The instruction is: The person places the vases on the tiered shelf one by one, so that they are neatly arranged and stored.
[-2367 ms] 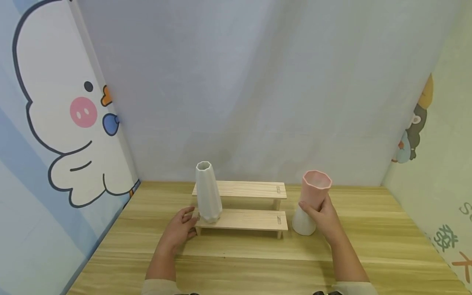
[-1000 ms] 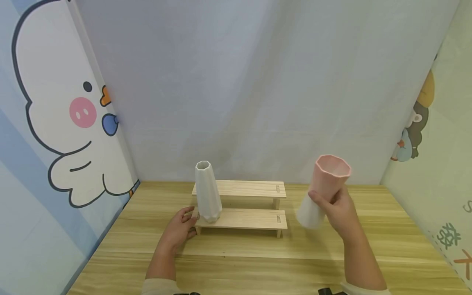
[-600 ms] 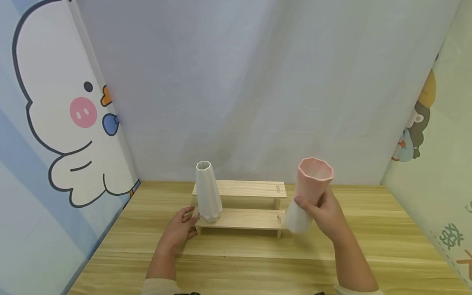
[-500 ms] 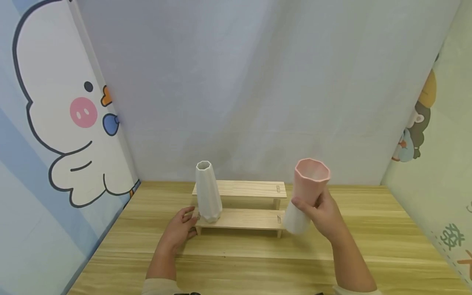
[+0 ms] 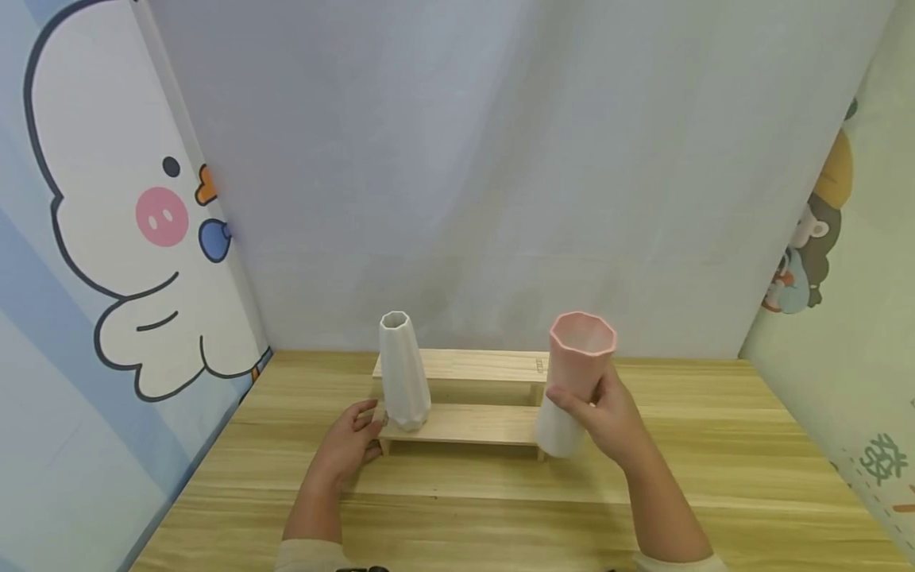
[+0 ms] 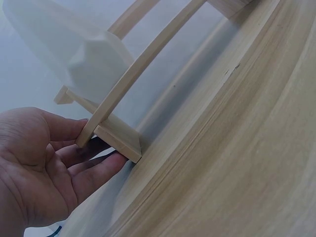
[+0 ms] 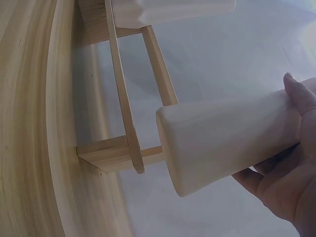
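My right hand (image 5: 608, 417) grips a pink-and-white vase (image 5: 581, 369) round its pink upper part. In the right wrist view the white base of the vase (image 7: 212, 143) hangs tilted close by the right end of the lower board. A two-step wooden stand (image 5: 475, 425) sits on the table, with a ribbed white vase (image 5: 404, 377) upright at the left of its lower step. At the left end of that step, my left hand (image 5: 346, 443) holds the stand. The left wrist view shows the thumb on the board's end and fingers against the leg (image 6: 118, 140).
The wood-grain table (image 5: 443, 524) runs back to a pale grey curtain (image 5: 486, 175). Side panels carry a white cartoon figure (image 5: 107, 199) on the left and small drawn characters (image 5: 808, 254) on the right. The stand's upper step (image 5: 479, 364) lies behind the lower one.
The pink-and-white vase was lifted off the table, swung right, then came back left with my right hand to the stand's right end. My left hand and the white vase stay put.
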Motion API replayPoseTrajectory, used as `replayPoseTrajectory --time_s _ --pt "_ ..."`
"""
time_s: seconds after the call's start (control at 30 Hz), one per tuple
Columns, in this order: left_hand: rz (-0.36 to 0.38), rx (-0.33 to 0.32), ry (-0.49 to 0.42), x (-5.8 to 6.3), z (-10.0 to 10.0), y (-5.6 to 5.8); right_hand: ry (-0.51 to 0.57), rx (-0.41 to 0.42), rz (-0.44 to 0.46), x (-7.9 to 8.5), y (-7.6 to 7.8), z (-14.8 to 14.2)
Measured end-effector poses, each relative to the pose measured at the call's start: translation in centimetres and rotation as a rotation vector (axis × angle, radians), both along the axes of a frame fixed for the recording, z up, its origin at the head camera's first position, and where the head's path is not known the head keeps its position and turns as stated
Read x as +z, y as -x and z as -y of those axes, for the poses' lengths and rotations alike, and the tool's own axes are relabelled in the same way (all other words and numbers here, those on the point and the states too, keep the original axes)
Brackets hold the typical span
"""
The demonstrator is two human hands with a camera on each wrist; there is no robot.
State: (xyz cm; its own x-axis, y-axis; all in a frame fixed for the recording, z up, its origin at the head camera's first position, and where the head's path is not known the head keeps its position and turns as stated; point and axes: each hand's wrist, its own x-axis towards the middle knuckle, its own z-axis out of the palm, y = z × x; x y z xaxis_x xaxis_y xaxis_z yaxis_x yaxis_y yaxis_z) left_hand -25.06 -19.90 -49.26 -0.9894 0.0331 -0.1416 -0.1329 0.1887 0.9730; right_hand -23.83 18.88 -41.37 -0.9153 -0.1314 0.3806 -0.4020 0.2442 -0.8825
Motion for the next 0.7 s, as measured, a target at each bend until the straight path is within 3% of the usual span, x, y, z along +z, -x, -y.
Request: replayPoseTrajectory --time_s 0.7 --pt "-0.006 0.005 -0.001 0.0 0.1 0.0 0.0 0.027 0.015 -0.5 0.6 2.1"
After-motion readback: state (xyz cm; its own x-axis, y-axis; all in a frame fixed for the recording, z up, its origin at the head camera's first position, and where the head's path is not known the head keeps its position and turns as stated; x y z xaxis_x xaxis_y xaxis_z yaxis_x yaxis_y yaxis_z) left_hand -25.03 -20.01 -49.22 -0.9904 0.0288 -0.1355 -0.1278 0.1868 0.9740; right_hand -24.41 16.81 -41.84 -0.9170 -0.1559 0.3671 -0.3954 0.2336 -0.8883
